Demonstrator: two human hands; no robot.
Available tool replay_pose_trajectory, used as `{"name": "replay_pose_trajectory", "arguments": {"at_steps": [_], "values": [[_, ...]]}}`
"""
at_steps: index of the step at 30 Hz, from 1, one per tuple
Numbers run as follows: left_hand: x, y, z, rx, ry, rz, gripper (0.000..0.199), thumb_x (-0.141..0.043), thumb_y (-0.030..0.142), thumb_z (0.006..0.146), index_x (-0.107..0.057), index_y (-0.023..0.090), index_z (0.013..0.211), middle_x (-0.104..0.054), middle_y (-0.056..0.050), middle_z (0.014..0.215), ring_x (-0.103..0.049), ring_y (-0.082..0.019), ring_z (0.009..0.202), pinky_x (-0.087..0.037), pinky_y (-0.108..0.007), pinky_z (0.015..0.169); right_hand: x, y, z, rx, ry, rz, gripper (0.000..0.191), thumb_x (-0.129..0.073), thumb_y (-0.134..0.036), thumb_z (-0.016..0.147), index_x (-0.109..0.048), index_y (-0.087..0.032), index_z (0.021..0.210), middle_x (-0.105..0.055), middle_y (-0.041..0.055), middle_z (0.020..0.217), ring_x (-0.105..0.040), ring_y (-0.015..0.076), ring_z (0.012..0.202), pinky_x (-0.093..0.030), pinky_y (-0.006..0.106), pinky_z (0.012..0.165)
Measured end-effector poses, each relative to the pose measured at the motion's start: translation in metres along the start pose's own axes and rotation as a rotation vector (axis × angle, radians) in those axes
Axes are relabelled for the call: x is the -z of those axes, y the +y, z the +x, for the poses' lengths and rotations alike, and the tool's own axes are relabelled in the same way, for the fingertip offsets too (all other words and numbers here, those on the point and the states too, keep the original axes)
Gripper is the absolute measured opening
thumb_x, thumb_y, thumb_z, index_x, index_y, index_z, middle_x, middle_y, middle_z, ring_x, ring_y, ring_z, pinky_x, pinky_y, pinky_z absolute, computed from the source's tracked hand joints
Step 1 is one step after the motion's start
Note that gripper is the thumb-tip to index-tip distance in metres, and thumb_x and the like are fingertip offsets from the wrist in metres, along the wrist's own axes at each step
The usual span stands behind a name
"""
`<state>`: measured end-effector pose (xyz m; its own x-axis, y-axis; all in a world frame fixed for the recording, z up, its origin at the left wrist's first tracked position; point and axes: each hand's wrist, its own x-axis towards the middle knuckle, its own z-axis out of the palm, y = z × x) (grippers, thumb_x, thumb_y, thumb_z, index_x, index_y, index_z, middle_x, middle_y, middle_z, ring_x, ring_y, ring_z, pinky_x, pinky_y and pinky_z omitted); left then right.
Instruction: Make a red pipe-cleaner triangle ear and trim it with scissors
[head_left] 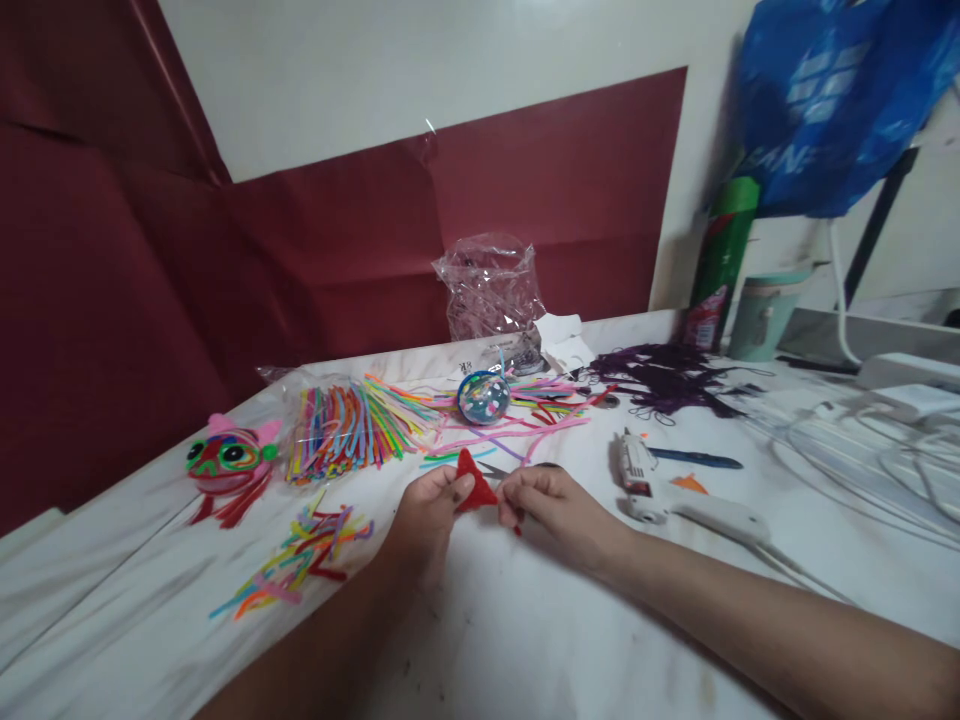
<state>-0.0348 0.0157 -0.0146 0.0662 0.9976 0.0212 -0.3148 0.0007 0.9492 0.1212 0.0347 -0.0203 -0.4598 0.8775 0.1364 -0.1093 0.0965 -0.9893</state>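
My left hand pinches a red fuzzy triangular piece, which looks made of pipe cleaner, between thumb and fingers. At its right edge, my right hand is closed, and a small red end pokes out below the fingertips. What exactly those fingers grip is partly hidden. Just behind the red piece lie scissors, mostly covered by the hands. Farther back is a clear round ball with coloured spots. Loose pink pipe cleaners are strewn around it.
Left: a pipe-cleaner figure with big eyes, a bag of pipe cleaners and cut pieces. Right: a glue gun with its cord, a dark blue pen-like tool, purple yarn and white cables.
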Motion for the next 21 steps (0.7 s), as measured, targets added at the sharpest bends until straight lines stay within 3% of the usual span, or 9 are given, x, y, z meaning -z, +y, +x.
{"name": "replay_pose_trajectory", "arguments": {"at_steps": [6, 11, 16, 21], "values": [[0.001, -0.002, 0.000, -0.026, -0.008, 0.065, 0.024, -0.068, 0.032, 0.063, -0.053, 0.013, 0.061, -0.058, 0.001, 0.054, -0.050, -0.010, 0.051, -0.038, -0.024, 0.055, -0.002, 0.006, -0.004, 0.009, -0.071, -0.058, 0.020, -0.056, -0.032, 0.073, -0.057, -0.014, 0.064, -0.059, -0.0004, 0.057, -0.046, 0.0087, 0.052, -0.034, 0.022, 0.054], [0.010, -0.010, 0.004, -0.051, -0.107, 0.245, 0.025, -0.061, 0.037, 0.070, -0.058, 0.012, 0.067, -0.056, 0.000, 0.060, -0.048, -0.012, 0.059, -0.035, -0.025, 0.059, -0.002, 0.010, -0.001, 0.025, -0.009, -0.059, 0.022, -0.058, -0.032, 0.071, -0.054, -0.015, 0.058, -0.055, -0.0027, 0.051, -0.042, 0.0074, 0.047, -0.032, 0.021, 0.050], [0.014, -0.010, 0.006, -0.060, -0.150, 0.330, 0.024, -0.064, 0.035, 0.065, -0.057, 0.012, 0.059, -0.053, 0.000, 0.057, -0.043, -0.011, 0.057, -0.032, -0.025, 0.059, 0.002, 0.004, 0.000, 0.041, -0.023, -0.044, 0.024, -0.051, -0.032, 0.074, -0.053, -0.016, 0.056, -0.054, -0.0020, 0.051, -0.041, 0.0079, 0.047, -0.032, 0.021, 0.050], [0.008, -0.005, 0.004, -0.056, -0.024, 0.233, 0.023, -0.065, 0.034, 0.062, -0.057, 0.012, 0.060, -0.051, 0.000, 0.056, -0.043, -0.012, 0.056, -0.033, -0.026, 0.060, 0.003, -0.001, 0.000, 0.088, -0.001, -0.011, 0.031, -0.043, -0.035, 0.079, -0.054, -0.015, 0.059, -0.055, 0.0008, 0.052, -0.045, 0.0100, 0.051, -0.035, 0.023, 0.054]]}}
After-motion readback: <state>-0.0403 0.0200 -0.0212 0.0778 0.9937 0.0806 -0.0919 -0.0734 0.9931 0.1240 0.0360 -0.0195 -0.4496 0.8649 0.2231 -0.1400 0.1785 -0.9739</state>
